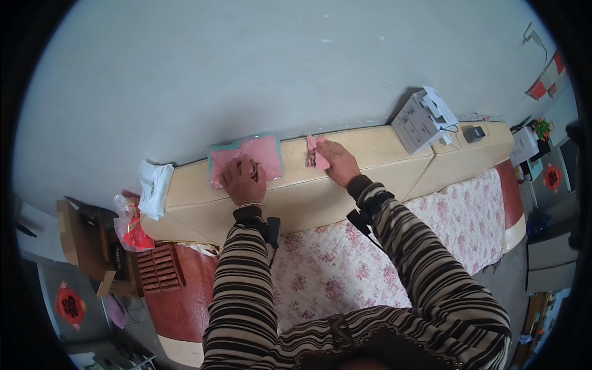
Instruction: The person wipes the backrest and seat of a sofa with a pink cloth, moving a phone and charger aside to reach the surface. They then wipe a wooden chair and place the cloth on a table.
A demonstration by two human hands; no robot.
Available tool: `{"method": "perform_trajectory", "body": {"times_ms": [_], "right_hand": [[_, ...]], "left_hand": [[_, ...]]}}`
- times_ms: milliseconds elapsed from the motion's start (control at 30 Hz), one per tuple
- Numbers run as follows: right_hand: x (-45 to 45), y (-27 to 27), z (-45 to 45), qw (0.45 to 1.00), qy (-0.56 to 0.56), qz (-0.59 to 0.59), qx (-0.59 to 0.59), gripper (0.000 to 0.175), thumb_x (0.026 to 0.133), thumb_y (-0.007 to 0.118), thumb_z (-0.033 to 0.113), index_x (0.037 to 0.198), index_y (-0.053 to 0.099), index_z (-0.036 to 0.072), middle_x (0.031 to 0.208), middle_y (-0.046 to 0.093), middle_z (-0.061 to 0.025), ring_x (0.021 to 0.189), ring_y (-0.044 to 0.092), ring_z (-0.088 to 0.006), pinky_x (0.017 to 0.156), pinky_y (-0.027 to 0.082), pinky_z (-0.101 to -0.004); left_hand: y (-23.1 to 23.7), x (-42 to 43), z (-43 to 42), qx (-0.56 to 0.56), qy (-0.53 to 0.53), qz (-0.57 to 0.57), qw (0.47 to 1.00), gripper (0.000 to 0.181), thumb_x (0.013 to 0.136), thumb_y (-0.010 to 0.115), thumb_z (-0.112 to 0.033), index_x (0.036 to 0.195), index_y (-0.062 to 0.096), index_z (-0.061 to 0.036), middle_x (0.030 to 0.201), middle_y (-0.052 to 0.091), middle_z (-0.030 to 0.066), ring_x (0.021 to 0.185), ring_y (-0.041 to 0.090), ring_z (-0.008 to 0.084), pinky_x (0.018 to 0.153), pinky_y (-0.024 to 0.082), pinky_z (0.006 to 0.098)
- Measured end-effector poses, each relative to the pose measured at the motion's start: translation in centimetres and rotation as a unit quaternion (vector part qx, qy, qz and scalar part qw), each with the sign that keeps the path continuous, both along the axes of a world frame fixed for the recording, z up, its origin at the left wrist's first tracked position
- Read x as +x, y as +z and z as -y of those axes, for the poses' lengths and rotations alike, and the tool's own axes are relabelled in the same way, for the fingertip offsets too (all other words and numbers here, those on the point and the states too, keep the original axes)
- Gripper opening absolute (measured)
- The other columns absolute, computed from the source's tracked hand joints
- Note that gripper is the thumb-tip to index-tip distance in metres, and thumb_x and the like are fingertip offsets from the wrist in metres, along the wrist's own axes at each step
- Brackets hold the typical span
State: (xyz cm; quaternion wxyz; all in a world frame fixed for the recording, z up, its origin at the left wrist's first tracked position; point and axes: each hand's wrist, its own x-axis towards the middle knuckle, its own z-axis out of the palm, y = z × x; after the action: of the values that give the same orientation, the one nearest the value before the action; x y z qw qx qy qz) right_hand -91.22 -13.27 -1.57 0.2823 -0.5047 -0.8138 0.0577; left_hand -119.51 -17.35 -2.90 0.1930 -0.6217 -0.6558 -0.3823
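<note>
A flat package of pink and teal material in clear plastic lies on top of the cream sofa back. My left hand is over its front part, fingers bent and thumb apart. Between that thumb and the fingers shows a small dark curved shape, too unclear to name; whether the hand grips anything is hidden. To the right, my right hand presses a crumpled pink cloth with dark marks onto the sofa back. Bare sofa surface separates the cloth from the package.
A white carton with raised flaps and a dark small box stand farther right on the sofa back. At its left end lies a white plastic packet, beside a red bag. The wall rises directly behind. A floral quilt covers the seat.
</note>
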Motion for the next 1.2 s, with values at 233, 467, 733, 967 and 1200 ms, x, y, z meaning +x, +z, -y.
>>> {"method": "perform_trajectory", "body": {"times_ms": [233,467,733,967,1200], "right_hand": [[-6.8,-1.8,0.6,0.992,0.115,-0.037,0.03,0.057,0.078,0.07,0.0,0.134,0.065,0.005,0.142,0.061,-0.017,0.141,0.05,-0.0369,0.118,0.041,-0.0426],[-1.4,0.4,-0.3,0.994,0.105,-0.014,0.011,0.054,0.076,0.069,-0.001,0.129,0.068,0.006,0.141,0.062,-0.0152,0.14,0.051,-0.0337,0.121,0.037,-0.0436],[-7.1,-2.7,0.5,0.986,0.163,-0.024,-0.005,0.056,0.078,0.067,-0.003,0.134,0.063,0.002,0.146,0.059,-0.0156,0.145,0.045,-0.0356,0.122,0.036,-0.0436],[1.8,0.5,-1.1,0.99,0.106,-0.087,-0.046,0.033,0.086,0.065,0.0,0.117,0.069,0.008,0.12,0.071,-0.0108,0.123,0.061,-0.0313,0.112,0.044,-0.0428],[-7.2,-2.9,2.8,0.99,0.12,-0.056,0.054,0.055,0.076,0.068,-0.002,0.129,0.068,0.01,0.138,0.064,-0.0153,0.137,0.053,-0.0337,0.119,0.039,-0.0432]], "left_hand": [[-0.4,-0.1,-0.3,0.021,0.004,-0.021,1.0,0.046,0.079,0.076,-0.032,0.122,0.066,-0.0176,0.116,0.06,0.0083,0.113,0.057,0.0331,0.1,0.039,0.0541],[-0.2,-0.1,-0.3,0.028,-0.008,-0.013,0.999,0.047,0.078,0.076,-0.032,0.121,0.065,-0.0168,0.115,0.059,0.0082,0.113,0.057,0.0333,0.101,0.039,0.0537],[-0.1,-0.1,-0.2,0.032,-0.011,-0.013,0.999,0.048,0.079,0.077,-0.032,0.123,0.065,-0.0168,0.116,0.059,0.007,0.114,0.057,0.0322,0.103,0.038,0.0528],[-0.2,-0.1,-0.2,0.024,0.0,-0.006,1.0,0.046,0.08,0.076,-0.034,0.122,0.066,-0.017,0.116,0.06,0.0071,0.113,0.057,0.0322,0.103,0.039,0.0532],[-0.1,0.0,-0.2,0.02,-0.005,-0.002,1.0,0.043,0.081,0.074,-0.032,0.121,0.067,-0.0161,0.115,0.062,0.0081,0.113,0.058,0.0324,0.102,0.04,0.052]]}}
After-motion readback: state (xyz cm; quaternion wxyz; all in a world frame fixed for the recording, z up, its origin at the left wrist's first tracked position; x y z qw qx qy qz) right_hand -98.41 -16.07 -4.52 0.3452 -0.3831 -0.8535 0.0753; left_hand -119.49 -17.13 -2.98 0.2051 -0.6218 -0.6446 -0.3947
